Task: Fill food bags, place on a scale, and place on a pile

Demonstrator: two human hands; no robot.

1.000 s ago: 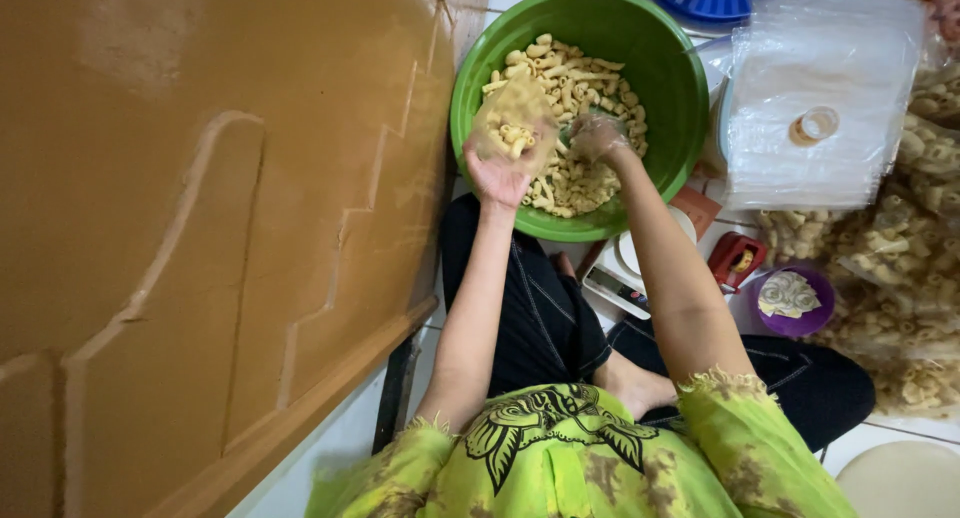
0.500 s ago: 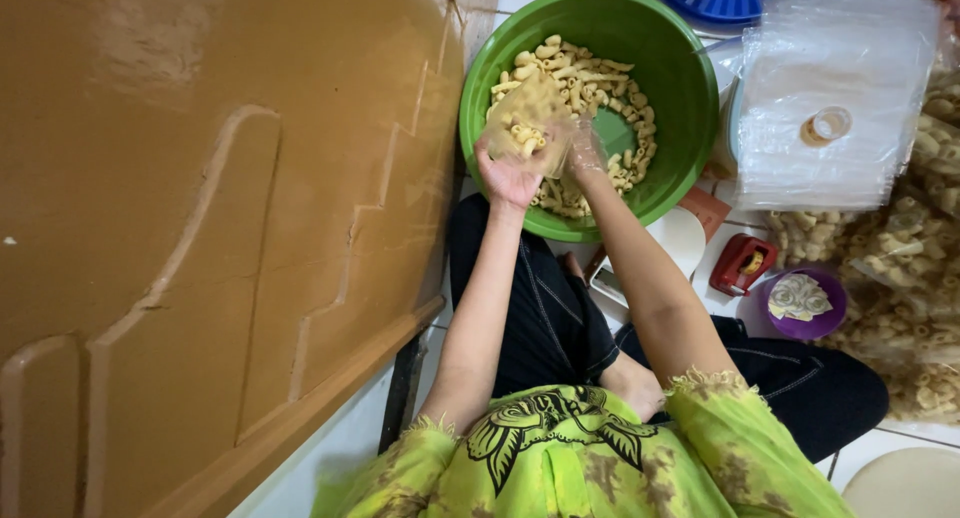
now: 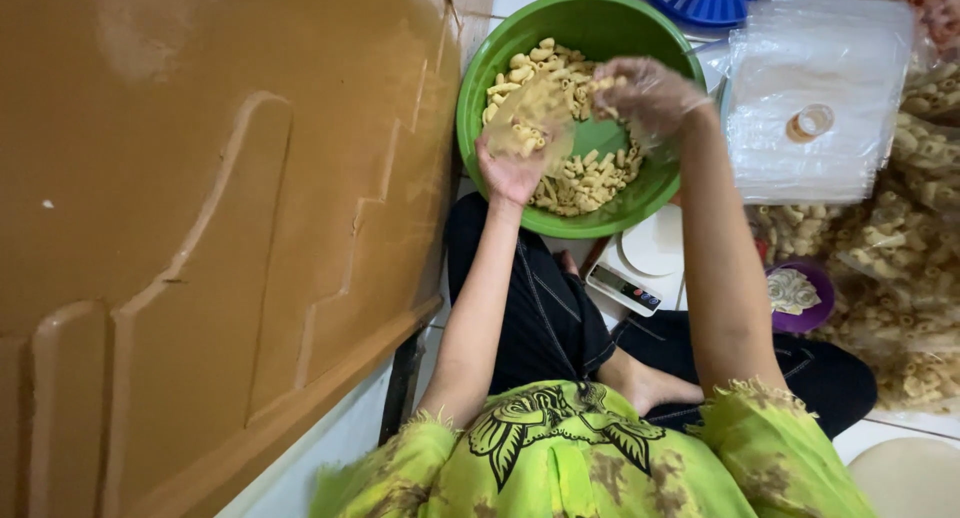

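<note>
Two hands over one green bowl [image 3: 480, 128]: left hand [image 3: 512, 168] pinching one clear bag [image 3: 530, 113] (part-filled), right hand [image 3: 645, 93] cupping snacks [image 3: 585, 173].

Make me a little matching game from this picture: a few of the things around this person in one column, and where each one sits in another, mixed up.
Things:
1. green basin
2. small clear bag
3. stack of clear bags
4. purple bowl

Places:
A. on the floor by the person's right leg
B. in front of the knees, partly filled with short pasta-shaped snacks
C. held up over the basin by the left hand
D. lying flat to the right of the basin

Pairs: 1-B, 2-C, 3-D, 4-A
</note>
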